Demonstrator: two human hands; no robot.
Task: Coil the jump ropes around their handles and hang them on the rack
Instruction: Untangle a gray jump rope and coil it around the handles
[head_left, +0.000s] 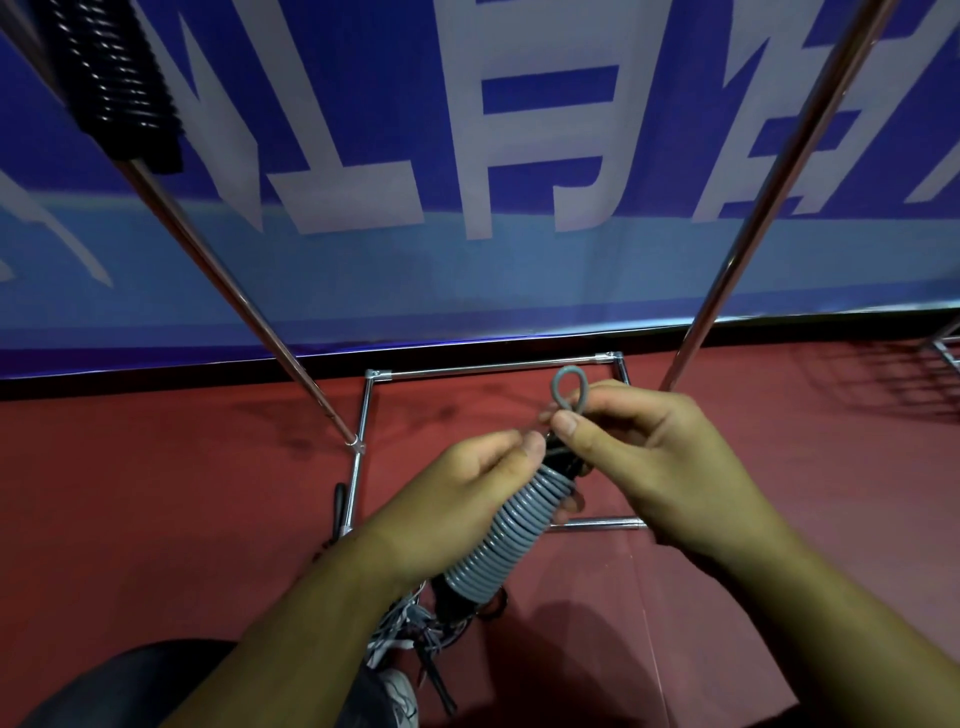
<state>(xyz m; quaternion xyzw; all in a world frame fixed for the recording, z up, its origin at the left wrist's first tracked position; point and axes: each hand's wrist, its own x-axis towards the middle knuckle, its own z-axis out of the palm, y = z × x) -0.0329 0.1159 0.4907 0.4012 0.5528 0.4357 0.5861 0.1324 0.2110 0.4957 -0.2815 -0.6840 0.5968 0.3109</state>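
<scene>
step: finishing coil | left hand grips grey jump rope coiled round black handles, held above red floor | right hand pinches its end loop | done: black coiled rope hangs on chrome rack | left: hang grey; tangled ropes on floor.

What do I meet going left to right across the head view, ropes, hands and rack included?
black coiled rope hanging top left → left hand → grey coiled rope, held between both hands → right hand, its fingers pinching the rope's end loop → right rack pole
</scene>
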